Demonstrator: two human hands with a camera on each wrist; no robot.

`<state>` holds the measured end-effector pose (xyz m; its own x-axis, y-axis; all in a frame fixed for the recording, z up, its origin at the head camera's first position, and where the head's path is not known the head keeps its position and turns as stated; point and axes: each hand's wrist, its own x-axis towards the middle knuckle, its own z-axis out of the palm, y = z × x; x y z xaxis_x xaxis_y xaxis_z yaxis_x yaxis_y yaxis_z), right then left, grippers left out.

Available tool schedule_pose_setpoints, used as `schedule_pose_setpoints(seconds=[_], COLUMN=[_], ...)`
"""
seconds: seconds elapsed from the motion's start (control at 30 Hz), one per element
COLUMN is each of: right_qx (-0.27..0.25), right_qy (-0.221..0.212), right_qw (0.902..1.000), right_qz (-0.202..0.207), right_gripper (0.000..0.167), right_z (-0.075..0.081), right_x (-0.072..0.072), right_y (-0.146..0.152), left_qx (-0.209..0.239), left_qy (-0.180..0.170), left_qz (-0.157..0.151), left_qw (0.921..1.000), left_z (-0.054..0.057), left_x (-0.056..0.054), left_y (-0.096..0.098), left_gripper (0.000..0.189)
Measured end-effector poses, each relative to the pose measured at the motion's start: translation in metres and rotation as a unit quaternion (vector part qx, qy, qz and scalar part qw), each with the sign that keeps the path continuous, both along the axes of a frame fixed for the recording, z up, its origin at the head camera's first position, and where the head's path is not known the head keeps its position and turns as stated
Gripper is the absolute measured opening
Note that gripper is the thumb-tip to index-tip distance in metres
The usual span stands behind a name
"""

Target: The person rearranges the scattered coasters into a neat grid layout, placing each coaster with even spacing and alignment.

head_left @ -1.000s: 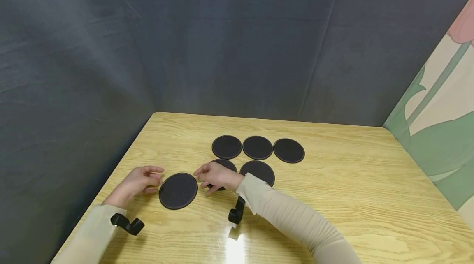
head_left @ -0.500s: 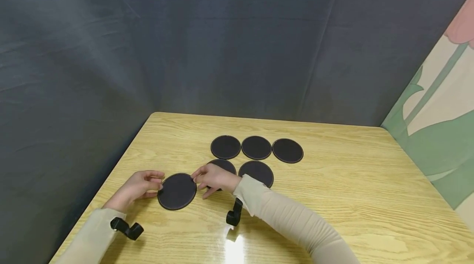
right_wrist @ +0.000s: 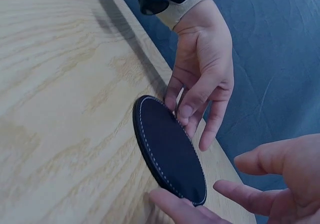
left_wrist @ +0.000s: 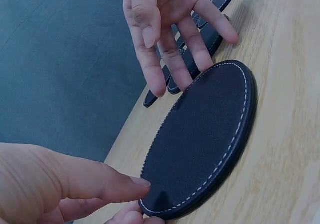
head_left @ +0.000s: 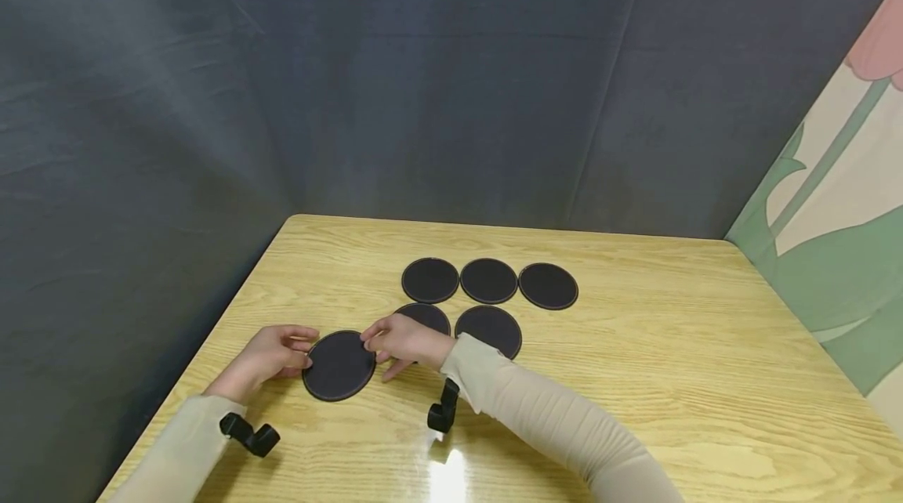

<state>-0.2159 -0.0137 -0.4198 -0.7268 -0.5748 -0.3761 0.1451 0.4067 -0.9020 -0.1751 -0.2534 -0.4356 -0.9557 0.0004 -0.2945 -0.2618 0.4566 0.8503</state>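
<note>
A round black coaster [head_left: 339,366] with pale stitching round its rim lies on the wooden table between the two hands. At its left edge is the left hand [head_left: 264,358]. In the left wrist view the left thumb [left_wrist: 122,184] reaches just over the rim, seemingly above the surface, with other fingertips low against the edge. From the right, the right hand [head_left: 409,338] meets the coaster with loosely spread fingers. Its fingertips [left_wrist: 206,62] are at the rim while the right thumb [left_wrist: 149,34] stays clear. The right hand partly covers another black coaster [head_left: 426,313].
Three matching coasters [head_left: 488,280] form a row farther back. Another coaster [head_left: 490,329] lies in front of them, right of the partly covered one. A dark curtain [head_left: 451,95] hangs behind and left of the table [head_left: 670,346]; a flower-patterned panel [head_left: 839,252] stands right.
Both hands have closed in on the near coaster: the left hand has come right to its edge, and the right hand has moved left onto its rim. The coasters have hardly moved.
</note>
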Motion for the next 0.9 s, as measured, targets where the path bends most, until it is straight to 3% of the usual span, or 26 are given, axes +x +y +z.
schedule_pose_setpoints(seconds=[0.47,0.7,0.9], right_qx=[-0.009,-0.027,-0.050], right_qy=[-0.017,-0.024,-0.010], right_qw=[0.9998,0.9987,0.9963], right_qz=[-0.008,-0.037,-0.069], right_gripper=[0.031,0.032,0.035], right_z=[0.003,0.000,-0.003], right_x=[-0.001,-0.002,-0.004], right_y=[-0.002,-0.004,-0.003], left_qx=[0.014,0.021,0.032], left_qy=[0.000,0.005,0.021], left_qz=[0.008,0.019,0.007], left_qw=[0.9999,0.9996,0.9992], left_z=[-0.001,0.005,0.011], left_x=[-0.003,-0.004,-0.007], left_y=[0.003,0.005,0.006], left_gripper=[0.052,0.054,0.055])
